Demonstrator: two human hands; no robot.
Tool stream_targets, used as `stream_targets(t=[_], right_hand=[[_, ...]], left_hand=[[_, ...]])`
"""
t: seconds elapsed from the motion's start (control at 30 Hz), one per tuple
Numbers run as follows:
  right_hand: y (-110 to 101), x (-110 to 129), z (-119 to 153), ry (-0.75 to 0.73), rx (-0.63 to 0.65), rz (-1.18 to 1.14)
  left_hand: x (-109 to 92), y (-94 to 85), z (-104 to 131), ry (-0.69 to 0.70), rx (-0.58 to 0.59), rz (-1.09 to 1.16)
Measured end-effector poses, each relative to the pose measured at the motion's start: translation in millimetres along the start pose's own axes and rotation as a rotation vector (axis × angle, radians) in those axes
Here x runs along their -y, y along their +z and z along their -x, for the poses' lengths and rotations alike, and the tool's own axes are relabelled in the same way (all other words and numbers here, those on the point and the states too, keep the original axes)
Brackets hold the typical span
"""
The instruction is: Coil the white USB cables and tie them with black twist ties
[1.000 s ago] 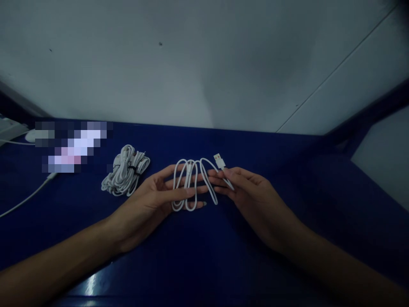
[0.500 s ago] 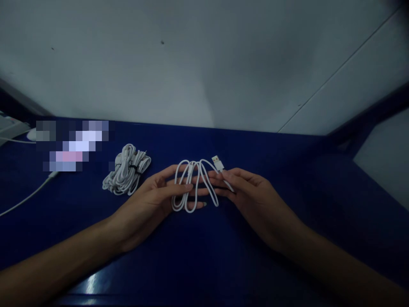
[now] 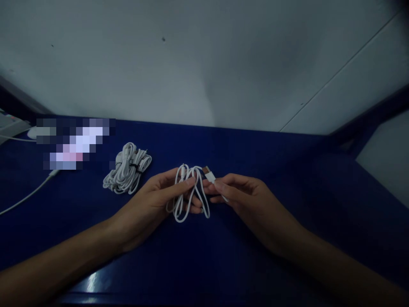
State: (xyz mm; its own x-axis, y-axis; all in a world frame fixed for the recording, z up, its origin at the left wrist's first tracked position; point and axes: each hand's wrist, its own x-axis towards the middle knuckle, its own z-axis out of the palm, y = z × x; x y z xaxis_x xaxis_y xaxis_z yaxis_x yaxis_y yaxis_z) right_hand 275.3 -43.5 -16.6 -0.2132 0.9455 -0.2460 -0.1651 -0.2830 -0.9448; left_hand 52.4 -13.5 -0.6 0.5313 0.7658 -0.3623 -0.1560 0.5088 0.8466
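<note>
Right hand, pinching USB plug, has neared left hand clasping cable loops; bundled cables lie leftward, blue tabletop rightward.

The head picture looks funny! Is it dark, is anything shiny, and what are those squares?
Head view: dim all over; in the head view, pale glare shines on the table, lower left; also in the head view, squares at left hide something bright, too blocky to tell.
</note>
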Motion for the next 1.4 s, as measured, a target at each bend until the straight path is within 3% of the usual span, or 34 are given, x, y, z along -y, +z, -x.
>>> stream_targets(t=[0.43, 0.7, 1.1, 1.4], right_hand=[[-3, 0, 0, -0.008, 0.046, -0.06], [1, 8, -1, 0.017, 0.056, -0.143], [-4, -2, -4, -0.094, -0.286, -0.195], [-3, -1, -5, -0.139, -0.348, -0.259]], left_hand=[[3, -3.3, -3, 0.002, 0.052, 0.133], [4, -5.3, -4, 0.059, 0.027, 0.096], [-6, -5.7, 0, 0.01, -0.104, 0.238], [-6, -3.9, 0, 0.024, -0.17, 0.287]])
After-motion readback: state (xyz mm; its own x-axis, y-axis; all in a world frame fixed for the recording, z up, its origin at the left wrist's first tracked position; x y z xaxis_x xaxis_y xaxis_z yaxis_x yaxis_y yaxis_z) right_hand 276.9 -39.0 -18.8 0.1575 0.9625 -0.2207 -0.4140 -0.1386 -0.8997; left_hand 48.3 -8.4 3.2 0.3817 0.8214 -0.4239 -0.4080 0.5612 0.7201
